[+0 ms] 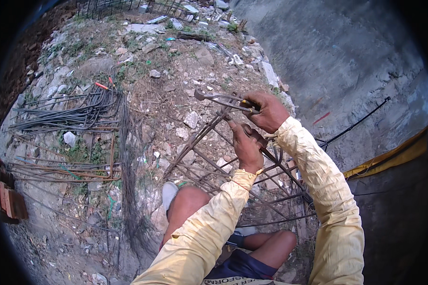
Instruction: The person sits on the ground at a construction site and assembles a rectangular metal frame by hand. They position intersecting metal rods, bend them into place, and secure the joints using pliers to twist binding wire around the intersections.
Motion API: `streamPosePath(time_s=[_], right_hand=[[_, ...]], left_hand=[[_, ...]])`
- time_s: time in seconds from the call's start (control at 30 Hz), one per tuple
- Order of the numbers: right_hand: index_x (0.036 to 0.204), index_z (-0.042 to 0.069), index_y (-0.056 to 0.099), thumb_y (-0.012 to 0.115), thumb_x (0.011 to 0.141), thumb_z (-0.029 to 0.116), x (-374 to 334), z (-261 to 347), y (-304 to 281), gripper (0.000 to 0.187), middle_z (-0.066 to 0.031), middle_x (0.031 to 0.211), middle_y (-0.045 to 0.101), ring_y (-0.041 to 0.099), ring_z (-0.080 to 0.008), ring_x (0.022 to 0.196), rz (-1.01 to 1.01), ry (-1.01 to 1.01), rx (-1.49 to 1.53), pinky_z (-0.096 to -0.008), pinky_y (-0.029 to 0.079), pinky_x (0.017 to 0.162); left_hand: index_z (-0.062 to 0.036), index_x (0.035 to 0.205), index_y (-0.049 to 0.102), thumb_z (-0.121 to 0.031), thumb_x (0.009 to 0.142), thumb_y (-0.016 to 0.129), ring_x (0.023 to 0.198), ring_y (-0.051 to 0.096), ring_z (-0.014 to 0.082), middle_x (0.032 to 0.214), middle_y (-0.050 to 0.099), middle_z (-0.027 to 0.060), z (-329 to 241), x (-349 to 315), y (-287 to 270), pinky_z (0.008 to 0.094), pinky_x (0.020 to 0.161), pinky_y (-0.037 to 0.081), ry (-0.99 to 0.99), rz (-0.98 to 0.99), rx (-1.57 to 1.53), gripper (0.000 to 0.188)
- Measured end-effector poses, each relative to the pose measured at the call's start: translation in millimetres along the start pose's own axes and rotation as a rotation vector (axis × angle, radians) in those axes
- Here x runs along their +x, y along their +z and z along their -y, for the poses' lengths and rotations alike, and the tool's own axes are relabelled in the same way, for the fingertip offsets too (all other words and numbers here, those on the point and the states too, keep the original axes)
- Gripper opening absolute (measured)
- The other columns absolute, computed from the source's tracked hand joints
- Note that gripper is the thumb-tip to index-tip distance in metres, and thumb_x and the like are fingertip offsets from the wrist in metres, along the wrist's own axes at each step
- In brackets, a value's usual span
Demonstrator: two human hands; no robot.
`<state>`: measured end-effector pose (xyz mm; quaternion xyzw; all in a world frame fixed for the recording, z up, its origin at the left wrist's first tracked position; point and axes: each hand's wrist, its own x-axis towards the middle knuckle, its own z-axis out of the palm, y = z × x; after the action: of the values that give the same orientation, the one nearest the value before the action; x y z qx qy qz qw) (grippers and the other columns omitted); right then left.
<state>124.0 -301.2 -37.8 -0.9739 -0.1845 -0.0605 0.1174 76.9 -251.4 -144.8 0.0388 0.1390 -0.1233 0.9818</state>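
Observation:
A pair of tying pincers (214, 98) with yellow-marked handles is in my right hand (269, 113), its fingers wrapped round the grips. The round pincer head points left, over the upper end of a rebar cage (195, 139). Just below, my left hand (247, 149) is closed at the cage's upper corner, a finger reaching along the bar. What lies deep in its grip is partly hidden. Rusty crossed bars of the cage slant beneath both hands and over my bent legs.
Dark bent steel stirrups (81, 111) are piled on the left, beside a long bundle of thin tie wire (131, 175). Bricks (9, 197) stand at the far left edge. Rubble covers the ground. On the right rise a grey concrete surface (337, 61) and a yellow cloth strip (390, 156).

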Motion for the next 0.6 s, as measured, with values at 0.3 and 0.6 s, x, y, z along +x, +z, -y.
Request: streamPosePath(time_s=[0.3, 0.6], right_hand=[[0.098, 0.004, 0.062, 0.071, 0.078, 0.012, 9, 10, 24, 0.023, -0.0092, 0.086, 0.064, 0.061, -0.0217, 0.080, 0.026, 0.111, 0.190, -0.0349, 0.048, 0.074], [0.093, 0.005, 0.059, 0.070, 0.079, 0.013, 20, -10, 42, 0.019, 0.0004, 0.081, 0.058, 0.052, -0.0108, 0.077, 0.020, 0.199, 0.485, -0.0311, 0.044, 0.071]], left_hand=[[-0.0109, 0.138, 0.045, -0.068, 0.095, 0.043, 0.085, 0.063, 0.0174, 0.111, 0.060, 0.0065, -2, -7, -3, 0.0289, 0.064, 0.051, 0.002, 0.057, -0.058, 0.072], [-0.0113, 0.108, 0.057, -0.072, 0.094, 0.039, 0.064, 0.053, 0.0114, 0.082, 0.059, -0.0001, -2, 18, -21, 0.0256, 0.051, 0.040, -0.096, 0.378, -0.300, 0.065]])
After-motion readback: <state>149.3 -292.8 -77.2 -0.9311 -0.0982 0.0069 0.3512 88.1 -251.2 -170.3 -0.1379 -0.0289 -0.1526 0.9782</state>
